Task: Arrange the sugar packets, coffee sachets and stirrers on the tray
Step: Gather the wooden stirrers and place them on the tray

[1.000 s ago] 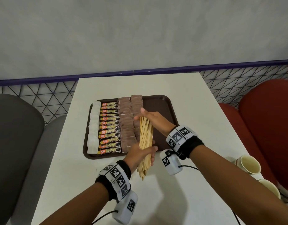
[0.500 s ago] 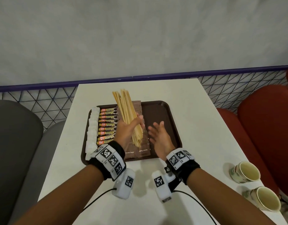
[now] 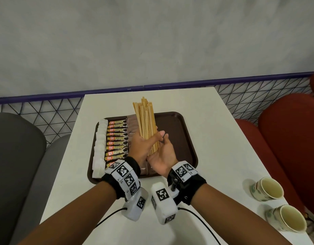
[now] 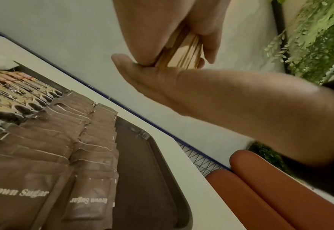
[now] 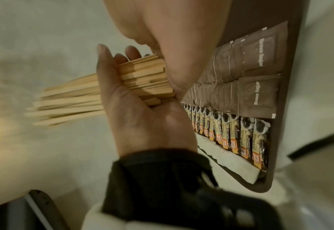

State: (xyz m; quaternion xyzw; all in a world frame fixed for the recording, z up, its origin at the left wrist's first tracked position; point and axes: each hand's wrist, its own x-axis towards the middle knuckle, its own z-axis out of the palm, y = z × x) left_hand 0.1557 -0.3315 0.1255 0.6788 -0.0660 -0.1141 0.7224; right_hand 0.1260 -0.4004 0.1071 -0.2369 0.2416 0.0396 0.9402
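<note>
My left hand (image 3: pixel 145 142) grips a bundle of wooden stirrers (image 3: pixel 145 119) and holds it nearly upright above the brown tray (image 3: pixel 184 138). My right hand (image 3: pixel 164 152) lies flat, palm against the bundle's lower ends (image 5: pixel 146 79); the left wrist view shows those stirrer ends (image 4: pixel 182 52) resting on that palm (image 4: pixel 162 80). On the tray lie a column of white sugar packets (image 3: pixel 99 144) at the left, a column of coffee sachets (image 3: pixel 117 138), then two columns of brown sugar packets (image 4: pixel 50 140). The tray's right third is bare.
The tray sits on a white table (image 3: pixel 220 138). Two paper cups (image 3: pixel 266 190) (image 3: pixel 288 221) stand near the table's right front edge. Red seats (image 3: pixel 290 135) are to the right, a grey seat (image 3: pixel 16 156) to the left, and a wire fence and wall lie behind.
The stirrers lay across the tray's front edge under both hands. My left hand has lifted them upright over the tray, and my right hand has let go and come under their lower ends.
</note>
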